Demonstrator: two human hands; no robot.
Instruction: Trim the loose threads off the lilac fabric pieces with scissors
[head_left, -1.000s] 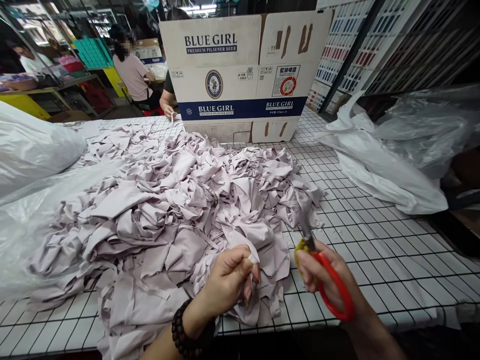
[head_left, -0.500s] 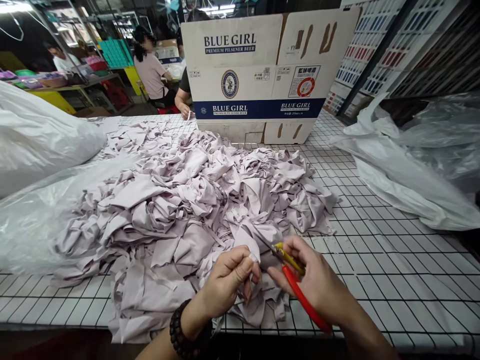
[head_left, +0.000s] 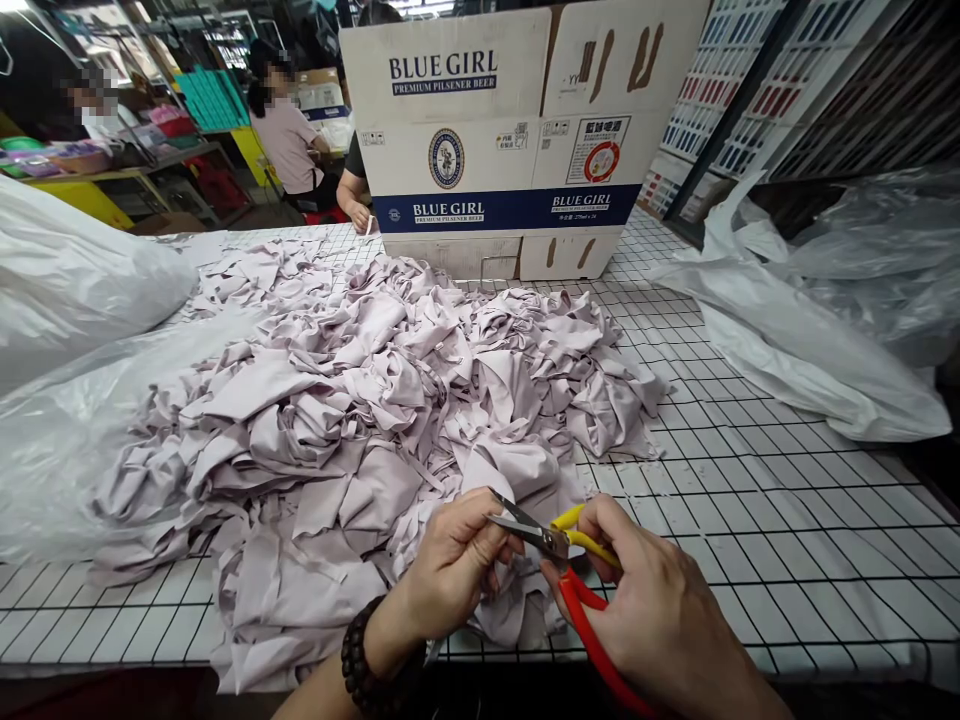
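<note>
A large heap of pale lilac fabric pieces (head_left: 375, 390) spreads over the table in front of me. My left hand (head_left: 457, 560), below a dark beaded bracelet (head_left: 360, 650), is closed in a pinch on a piece of this fabric, most of it hidden by the fingers. In my right hand (head_left: 645, 590) are scissors (head_left: 553, 543) with one yellow and one red handle. Their blades stand slightly apart and point left, with the tips at my left fingertips.
An upright cardboard box (head_left: 480, 150) stands behind the heap. White plastic bags (head_left: 810, 330) lie on the right of the grid-patterned table (head_left: 750, 520); a clear plastic bag (head_left: 82, 450) is on the left. Beyond the box's left edge shows a co-worker's hand (head_left: 360, 215).
The scissors have swung left and opened, bringing their blades to my left fingertips. My left hand stays pinched on the fabric. The view has shifted slightly.
</note>
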